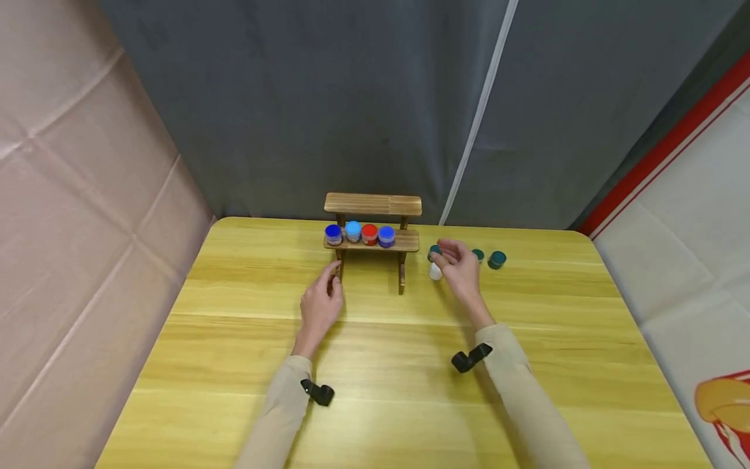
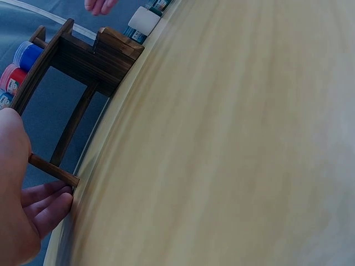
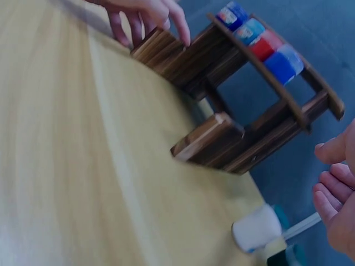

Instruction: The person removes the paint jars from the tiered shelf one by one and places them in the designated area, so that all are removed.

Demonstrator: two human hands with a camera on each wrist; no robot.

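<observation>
A two-tier wooden rack [image 1: 373, 204] stands at the table's back edge. Its lower board carries a dark blue paint jar [image 1: 333, 235], a light blue jar [image 1: 353, 232], a red jar [image 1: 370, 235] and a blue jar [image 1: 386, 237]. Low at the rack's left leg, my left hand [image 1: 319, 305] has thumb and fingers on either side of the wood [image 2: 54, 169]. My right hand [image 1: 459, 268] hovers over the jars right of the rack, fingers loosely bent, holding nothing. Beneath it are a white jar [image 1: 435, 272] and a dark green jar [image 1: 433, 251].
Two more green jars, one partly behind the right hand [image 1: 478, 255] and one farther right [image 1: 497, 260], stand on the wooden table [image 1: 375, 391]. A grey curtain [image 1: 293, 111] hangs right behind the table. Pale walls flank both sides.
</observation>
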